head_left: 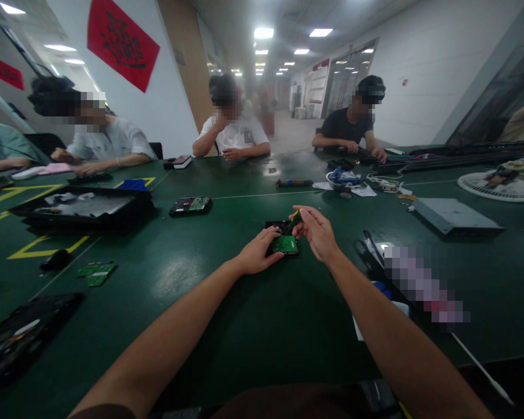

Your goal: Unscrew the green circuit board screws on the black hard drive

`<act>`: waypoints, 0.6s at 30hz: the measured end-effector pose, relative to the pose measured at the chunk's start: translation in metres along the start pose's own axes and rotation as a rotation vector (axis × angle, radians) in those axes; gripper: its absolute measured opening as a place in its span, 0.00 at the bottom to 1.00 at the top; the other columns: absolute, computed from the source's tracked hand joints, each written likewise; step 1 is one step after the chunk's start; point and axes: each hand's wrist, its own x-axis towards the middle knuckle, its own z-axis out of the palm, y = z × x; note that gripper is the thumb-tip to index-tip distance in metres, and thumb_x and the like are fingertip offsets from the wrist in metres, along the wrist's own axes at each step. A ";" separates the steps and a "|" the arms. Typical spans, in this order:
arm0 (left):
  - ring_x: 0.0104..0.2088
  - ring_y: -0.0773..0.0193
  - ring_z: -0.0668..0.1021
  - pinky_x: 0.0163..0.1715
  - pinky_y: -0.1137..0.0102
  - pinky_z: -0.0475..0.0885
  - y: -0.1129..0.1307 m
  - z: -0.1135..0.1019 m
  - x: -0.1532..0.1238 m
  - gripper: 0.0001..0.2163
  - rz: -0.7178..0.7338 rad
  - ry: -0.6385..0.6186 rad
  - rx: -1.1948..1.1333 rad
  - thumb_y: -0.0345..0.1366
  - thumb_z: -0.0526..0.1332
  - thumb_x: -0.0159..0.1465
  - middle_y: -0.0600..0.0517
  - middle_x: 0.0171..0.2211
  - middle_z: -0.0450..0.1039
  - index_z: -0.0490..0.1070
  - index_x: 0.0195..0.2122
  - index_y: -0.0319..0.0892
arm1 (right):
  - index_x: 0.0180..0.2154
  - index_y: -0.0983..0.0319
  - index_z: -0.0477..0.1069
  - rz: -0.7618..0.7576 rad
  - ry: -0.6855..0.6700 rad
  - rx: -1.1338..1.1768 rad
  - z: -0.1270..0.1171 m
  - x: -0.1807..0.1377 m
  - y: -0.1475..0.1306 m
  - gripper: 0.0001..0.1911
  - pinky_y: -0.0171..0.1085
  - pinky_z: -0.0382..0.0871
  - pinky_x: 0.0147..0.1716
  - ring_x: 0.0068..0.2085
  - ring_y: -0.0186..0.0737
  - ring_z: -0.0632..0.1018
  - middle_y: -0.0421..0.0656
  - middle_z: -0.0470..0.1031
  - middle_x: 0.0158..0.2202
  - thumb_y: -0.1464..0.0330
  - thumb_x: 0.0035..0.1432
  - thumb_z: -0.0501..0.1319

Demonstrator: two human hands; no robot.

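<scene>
Yellow-black tool (295, 220) in right fingers (311, 218), long axis aslant down-left

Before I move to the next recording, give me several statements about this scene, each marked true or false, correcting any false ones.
1. The right hand holds a yellow-and-black tool. True.
2. The left hand hovers clear of the black rectangular device bearing a green circuit board. False: its thumb and fingers hold that device.
3. A flat grey metal-looking box lies right of both hands. True.
4. A loose, irregular green circuit board lies right of the hands. False: it lies to their left.
5. The tabletop is white. False: it is dark green.
</scene>
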 end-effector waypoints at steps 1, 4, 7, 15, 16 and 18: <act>0.72 0.46 0.60 0.71 0.47 0.60 0.000 0.000 0.000 0.28 -0.001 -0.002 0.002 0.49 0.63 0.68 0.39 0.70 0.59 0.62 0.65 0.43 | 0.50 0.56 0.77 -0.003 0.003 -0.009 0.000 0.000 0.000 0.21 0.33 0.70 0.25 0.28 0.31 0.77 0.42 0.79 0.41 0.52 0.61 0.67; 0.73 0.45 0.60 0.71 0.47 0.60 0.000 0.000 -0.001 0.28 -0.006 -0.009 0.004 0.49 0.63 0.68 0.39 0.70 0.59 0.61 0.66 0.43 | 0.49 0.57 0.78 -0.004 0.004 -0.025 -0.001 0.000 0.001 0.20 0.33 0.69 0.24 0.28 0.32 0.78 0.42 0.79 0.41 0.52 0.61 0.67; 0.72 0.45 0.60 0.71 0.46 0.59 0.000 0.000 -0.001 0.29 -0.007 -0.005 -0.001 0.48 0.64 0.67 0.40 0.70 0.59 0.61 0.66 0.44 | 0.47 0.58 0.78 0.007 0.012 -0.017 0.000 0.000 0.001 0.20 0.34 0.73 0.27 0.31 0.35 0.81 0.45 0.80 0.45 0.51 0.61 0.67; 0.72 0.45 0.61 0.71 0.45 0.60 -0.001 0.001 0.000 0.30 -0.003 -0.002 -0.017 0.48 0.64 0.67 0.40 0.69 0.61 0.60 0.67 0.45 | 0.48 0.57 0.77 0.030 -0.020 -0.002 -0.001 0.001 0.001 0.23 0.33 0.68 0.23 0.28 0.34 0.77 0.44 0.81 0.40 0.48 0.61 0.65; 0.72 0.45 0.61 0.71 0.45 0.60 -0.001 0.001 0.000 0.30 -0.005 0.001 -0.016 0.48 0.64 0.67 0.40 0.69 0.61 0.60 0.67 0.45 | 0.49 0.56 0.77 0.028 -0.021 -0.013 -0.002 0.001 0.002 0.23 0.32 0.67 0.22 0.28 0.33 0.76 0.42 0.80 0.36 0.48 0.61 0.66; 0.72 0.45 0.60 0.71 0.45 0.60 -0.001 0.001 0.000 0.30 -0.009 0.001 -0.010 0.48 0.63 0.68 0.39 0.70 0.60 0.60 0.67 0.44 | 0.50 0.57 0.78 0.032 -0.022 -0.029 -0.003 0.001 0.002 0.22 0.32 0.66 0.22 0.26 0.33 0.75 0.39 0.76 0.29 0.50 0.62 0.66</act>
